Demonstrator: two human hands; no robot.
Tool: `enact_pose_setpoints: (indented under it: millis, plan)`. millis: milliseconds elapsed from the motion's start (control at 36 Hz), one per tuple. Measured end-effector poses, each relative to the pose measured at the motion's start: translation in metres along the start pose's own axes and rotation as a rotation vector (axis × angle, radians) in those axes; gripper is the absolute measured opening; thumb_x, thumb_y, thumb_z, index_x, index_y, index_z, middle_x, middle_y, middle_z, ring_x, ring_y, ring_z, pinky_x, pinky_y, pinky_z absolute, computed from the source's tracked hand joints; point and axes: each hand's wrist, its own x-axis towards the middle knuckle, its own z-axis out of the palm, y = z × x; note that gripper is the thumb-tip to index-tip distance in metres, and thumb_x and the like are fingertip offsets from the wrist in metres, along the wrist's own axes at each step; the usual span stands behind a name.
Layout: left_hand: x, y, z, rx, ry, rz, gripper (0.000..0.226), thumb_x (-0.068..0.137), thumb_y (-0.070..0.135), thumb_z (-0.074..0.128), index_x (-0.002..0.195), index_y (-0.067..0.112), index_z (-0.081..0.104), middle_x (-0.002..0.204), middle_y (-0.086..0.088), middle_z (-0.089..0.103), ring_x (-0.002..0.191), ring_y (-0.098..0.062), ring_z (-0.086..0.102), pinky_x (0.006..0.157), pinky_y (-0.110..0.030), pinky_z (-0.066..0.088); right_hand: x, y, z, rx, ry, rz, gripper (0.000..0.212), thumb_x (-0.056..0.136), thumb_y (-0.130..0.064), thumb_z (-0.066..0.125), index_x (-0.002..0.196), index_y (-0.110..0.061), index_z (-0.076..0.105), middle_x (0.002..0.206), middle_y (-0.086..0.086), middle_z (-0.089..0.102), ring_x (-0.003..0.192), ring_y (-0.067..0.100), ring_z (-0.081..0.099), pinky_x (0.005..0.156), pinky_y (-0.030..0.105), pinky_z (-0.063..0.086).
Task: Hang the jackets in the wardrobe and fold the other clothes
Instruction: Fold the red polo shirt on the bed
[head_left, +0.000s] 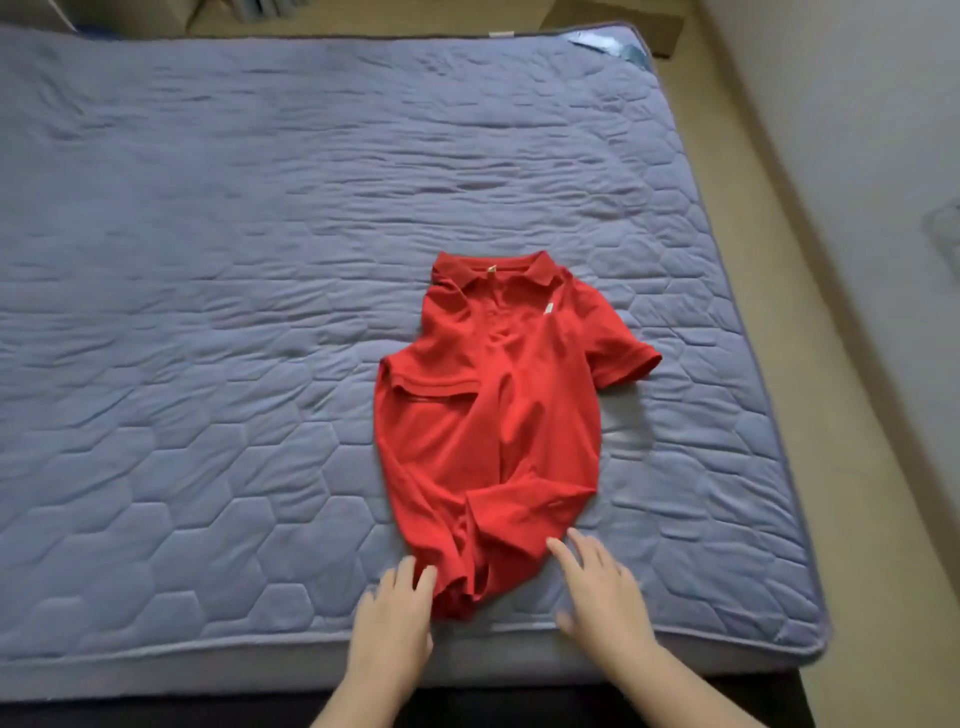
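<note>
A blue-grey quilted mattress (182, 312) fills most of the view, its wrinkled cover stretching away on the left. Near its front edge the left hand (395, 613) reaches in with fingers fairly straight and close together; the fingertips (427, 576) touch the bunched lower hem of a red polo shirt (498, 426), and no grip on the cloth can be made out. The shirt lies face up on the mattress, right of centre, with its collar pointing away from the person, one sleeve folded in across the chest on the left side and the other sleeve spread out to the right. Just beside the hem's right corner the right hand (602, 592) lies flat with its fingers spread and straight, holding nothing, the forefinger tip at the shirt's edge. Right of the mattress runs a strip of beige floor (831, 364).
</note>
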Motion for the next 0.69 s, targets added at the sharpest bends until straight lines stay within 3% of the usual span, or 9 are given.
enact_pose_setpoints:
  millis: [28,83,167,222,278,361,528,611,694]
  plan:
    - [0.010,0.001,0.010,0.030,0.073,0.047,0.079,0.018,0.023,0.091,0.095,0.018,0.073,0.102,-0.008,0.069,0.083,-0.025,0.069,0.052,-0.035,0.055,0.012,-0.002,0.008,-0.005,0.026,-0.021,0.082,0.085,-0.035,0.057,0.152,-0.031,0.010,0.160,0.001,0.008,0.146,0.017,0.010,0.113,0.035,0.024]
    - [0.032,0.005,0.023,0.072,0.222,0.108,0.082,0.012,0.016,0.090,0.094,0.019,0.076,0.102,-0.012,0.071,0.082,-0.028,0.071,0.049,-0.033,0.054,0.036,-0.008,0.023,-0.028,0.060,-0.077,0.086,0.085,-0.039,0.058,0.152,-0.031,0.004,0.160,0.000,0.000,0.148,0.019,0.003,0.116,0.039,0.015]
    - [0.057,0.010,0.037,0.075,0.312,0.139,0.075,0.028,0.012,0.089,0.101,0.020,0.075,0.097,-0.011,0.070,0.070,-0.028,0.068,0.046,-0.032,0.051,0.069,-0.020,0.037,-0.024,0.140,-0.155,0.086,0.085,-0.038,0.058,0.152,-0.031,0.005,0.160,0.001,0.006,0.147,0.019,0.007,0.115,0.042,0.014]
    - [0.067,0.010,0.042,0.012,0.277,0.099,0.052,0.055,0.013,0.081,0.105,0.019,0.068,0.095,-0.006,0.064,0.069,-0.027,0.064,0.049,-0.035,0.048,0.086,-0.029,0.040,0.008,0.182,-0.152,0.078,0.085,-0.030,0.056,0.150,-0.029,0.015,0.151,0.003,0.030,0.138,0.021,0.030,0.107,0.040,0.028]
    - [0.074,0.006,0.049,-0.114,0.229,-0.033,0.030,0.081,0.012,0.058,0.111,0.019,0.055,0.105,-0.005,0.057,0.085,-0.032,0.062,0.065,-0.041,0.045,0.096,-0.031,0.039,0.051,0.181,-0.103,0.056,0.085,-0.017,0.051,0.138,-0.024,0.036,0.130,0.002,0.053,0.120,0.026,0.051,0.091,0.038,0.039]
    - [0.066,-0.013,0.057,-0.321,0.225,-0.150,0.025,0.083,0.007,0.050,0.106,0.017,0.049,0.105,-0.010,0.060,0.092,-0.038,0.060,0.070,-0.040,0.043,0.087,-0.015,0.034,0.002,0.093,-0.054,0.030,0.085,-0.012,0.048,0.115,-0.020,0.050,0.120,0.004,0.060,0.111,0.030,0.058,0.082,0.036,0.044]
    - [0.013,-0.073,0.054,-0.465,0.194,-0.422,0.010,0.084,0.012,0.052,0.094,0.014,0.049,0.093,-0.025,0.064,0.088,-0.041,0.059,0.070,-0.040,0.046,0.014,0.068,0.032,-0.384,-0.090,-0.093,0.029,0.094,-0.013,0.038,0.119,-0.021,0.051,0.121,0.002,0.056,0.116,0.024,0.052,0.088,0.034,0.036]
    - [-0.003,-0.080,0.050,-0.344,0.131,-0.395,0.012,0.084,0.013,0.050,0.096,0.014,0.051,0.092,-0.023,0.065,0.088,-0.040,0.061,0.068,-0.038,0.044,-0.016,0.098,0.030,-0.475,-0.105,-0.055,0.028,0.093,-0.012,0.042,0.118,-0.020,0.052,0.121,0.002,0.054,0.115,0.023,0.050,0.086,0.033,0.035]
    - [-0.005,-0.074,0.047,-0.002,0.048,-0.266,0.019,0.084,0.020,0.051,0.104,0.021,0.050,0.094,-0.010,0.068,0.088,-0.032,0.064,0.067,-0.034,0.045,-0.028,0.105,0.026,-0.506,-0.015,-0.062,0.021,0.083,-0.015,0.063,0.103,-0.021,0.062,0.104,0.001,0.061,0.100,0.023,0.058,0.078,0.033,0.041]
